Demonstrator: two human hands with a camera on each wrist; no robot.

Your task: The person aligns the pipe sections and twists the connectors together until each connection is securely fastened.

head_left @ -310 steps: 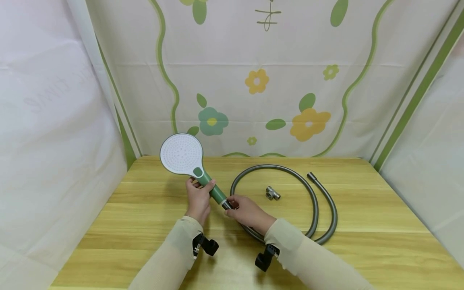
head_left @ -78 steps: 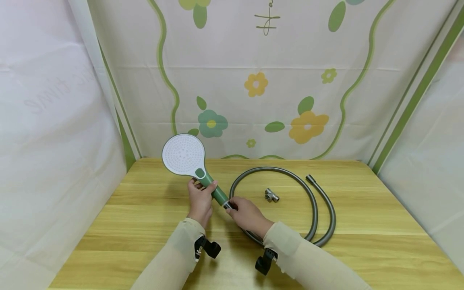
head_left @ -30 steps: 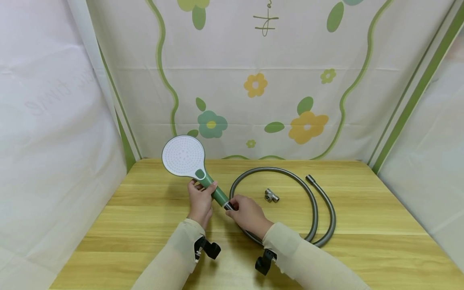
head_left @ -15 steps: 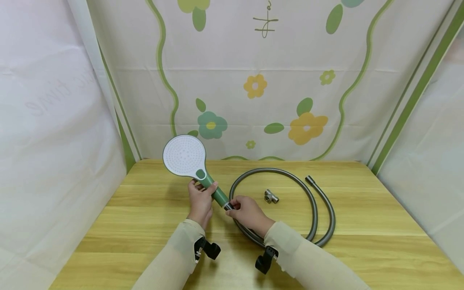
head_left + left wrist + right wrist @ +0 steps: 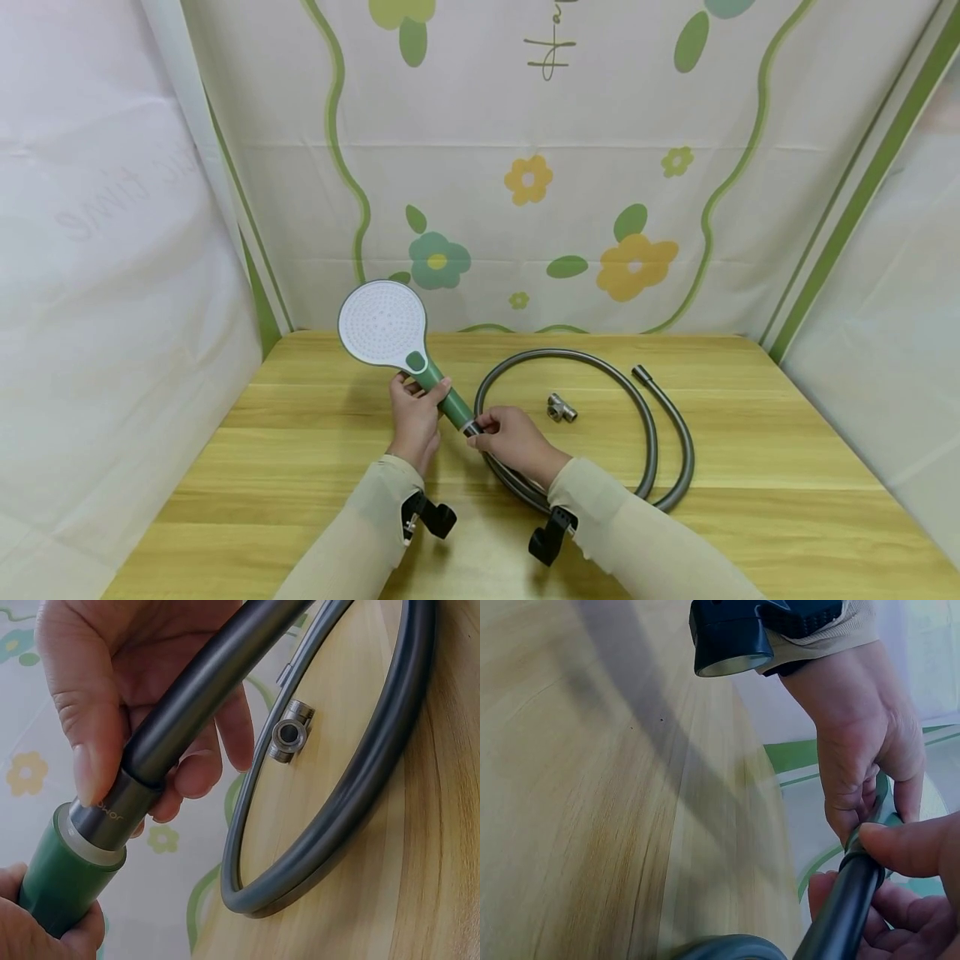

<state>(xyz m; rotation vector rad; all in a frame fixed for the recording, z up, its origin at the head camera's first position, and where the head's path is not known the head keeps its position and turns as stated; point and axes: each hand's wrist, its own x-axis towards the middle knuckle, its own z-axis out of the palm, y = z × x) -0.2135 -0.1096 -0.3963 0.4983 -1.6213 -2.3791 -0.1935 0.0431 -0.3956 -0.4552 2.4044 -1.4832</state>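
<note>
A shower head [image 5: 382, 323] with a white face and green handle is held raised and tilted over the table. My left hand [image 5: 415, 421] grips its handle, the thumb lying along the front. At the handle's lower end, my right hand [image 5: 517, 446] pinches the dark connector nut [image 5: 112, 810] of a grey shower hose [image 5: 217, 682]. In the left wrist view the nut sits against the handle's end, with a pale ring showing between them. The right wrist view shows the right thumb [image 5: 900, 844] on the nut and the left hand [image 5: 862, 727] beyond it.
The rest of the hose loops on the wooden table [image 5: 247, 500], its free end fitting [image 5: 642, 373] at the right. Inside the loop lies a small metal tee fitting [image 5: 561, 407]. A flower-printed curtain [image 5: 480, 192] stands behind the table.
Both hands keep hold of the shower head and hose nut in nearly the same place. The right fingers shift slightly around the nut; the camera view drifts a little.
</note>
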